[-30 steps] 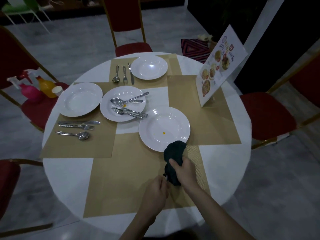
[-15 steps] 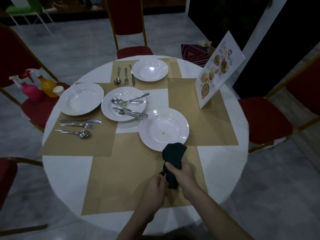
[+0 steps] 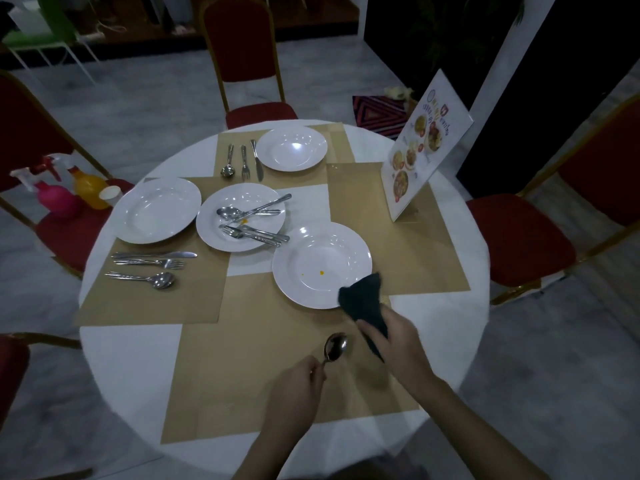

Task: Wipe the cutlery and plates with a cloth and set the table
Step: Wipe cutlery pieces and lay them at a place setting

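My left hand (image 3: pixel 298 386) grips the handle of a spoon (image 3: pixel 335 347), its bowl pointing up and away, just above the near tan placemat (image 3: pixel 263 368). My right hand (image 3: pixel 398 337) holds a dark cloth (image 3: pixel 365 303), whose tip overlaps the near rim of a white plate (image 3: pixel 322 261) with small orange specks. A middle plate (image 3: pixel 239 237) carries several loose spoons and forks (image 3: pixel 254 223). Two clean plates lie at the left (image 3: pixel 157 209) and far (image 3: pixel 291 148) settings, each with a knife, fork and spoon beside it (image 3: pixel 149 266) (image 3: pixel 242 162).
The round white table (image 3: pixel 131 358) carries several tan placemats. A standing menu card (image 3: pixel 424 143) is at the right. Red chairs (image 3: pixel 519 237) ring the table; the left chair holds spray bottles (image 3: pixel 69 192) and a paper cup (image 3: pixel 110 195).
The spoon was wrapped in the cloth between both hands; now it is out and bare in my left hand, and my right hand has drawn the cloth away to the right.
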### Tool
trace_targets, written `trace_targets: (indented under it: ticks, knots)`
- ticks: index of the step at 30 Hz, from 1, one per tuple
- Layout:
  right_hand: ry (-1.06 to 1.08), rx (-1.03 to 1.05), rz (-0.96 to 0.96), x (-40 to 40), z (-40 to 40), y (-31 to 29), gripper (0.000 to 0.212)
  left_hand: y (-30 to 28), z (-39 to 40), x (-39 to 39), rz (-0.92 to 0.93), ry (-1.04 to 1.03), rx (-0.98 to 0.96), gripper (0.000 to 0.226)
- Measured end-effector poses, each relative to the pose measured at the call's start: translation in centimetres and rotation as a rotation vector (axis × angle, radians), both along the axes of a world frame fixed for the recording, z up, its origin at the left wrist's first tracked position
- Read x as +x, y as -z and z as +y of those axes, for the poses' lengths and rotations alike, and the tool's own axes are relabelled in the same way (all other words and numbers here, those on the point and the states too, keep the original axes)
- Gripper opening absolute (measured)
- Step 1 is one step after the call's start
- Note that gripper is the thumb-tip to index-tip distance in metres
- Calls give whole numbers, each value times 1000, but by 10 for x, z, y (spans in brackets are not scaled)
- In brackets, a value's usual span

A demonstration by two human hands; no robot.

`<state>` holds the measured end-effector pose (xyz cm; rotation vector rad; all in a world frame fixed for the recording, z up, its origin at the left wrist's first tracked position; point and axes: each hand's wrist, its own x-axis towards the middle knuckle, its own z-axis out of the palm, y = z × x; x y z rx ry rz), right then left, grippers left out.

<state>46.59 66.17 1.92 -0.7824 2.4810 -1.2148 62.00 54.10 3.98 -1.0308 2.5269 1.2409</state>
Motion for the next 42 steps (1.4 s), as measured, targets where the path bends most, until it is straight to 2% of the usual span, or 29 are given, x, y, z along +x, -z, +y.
trace_targets:
  ticks: [2,4,8,11,12,16,22,27,30,33,34,36,40,42]
  knots:
    - [-265,82,177,9,-1,-4,32,2,-2,-6,-35,90,-107,26]
    - [-378,180,303,16,-6,3,39,0,1,-14,-44,142,-165,28]
    - [-184,135,50,18,-11,12,43,0,4,-16,-1,168,-207,31]
    - [33,79,-73,14,-11,11,31,3,5,-15,42,157,-178,29]
    - [30,93,-65,15,-12,9,28,4,6,-15,53,150,-177,29]
    - [-215,172,35,28,-21,7,25,9,8,-16,59,156,-233,29]
    - [-7,254,-39,5,-12,13,26,12,12,-7,66,77,-309,31]
    - [-159,108,-73,16,-11,12,28,16,10,-4,100,131,-371,30]
    - [-97,113,-86,3,-12,12,23,22,7,-1,98,218,-506,23]
    - [-307,169,-20,-1,-16,13,23,21,5,-1,63,313,-570,13]
    - [-385,207,-9,0,-18,13,25,22,5,-2,48,337,-590,21]
    - [-386,280,-20,-6,-20,14,27,21,9,-3,12,374,-618,40]
    - [-325,277,-77,-13,-16,21,26,23,6,3,41,403,-638,51]
    - [-238,228,-125,-8,-7,25,51,25,4,7,81,411,-651,55]
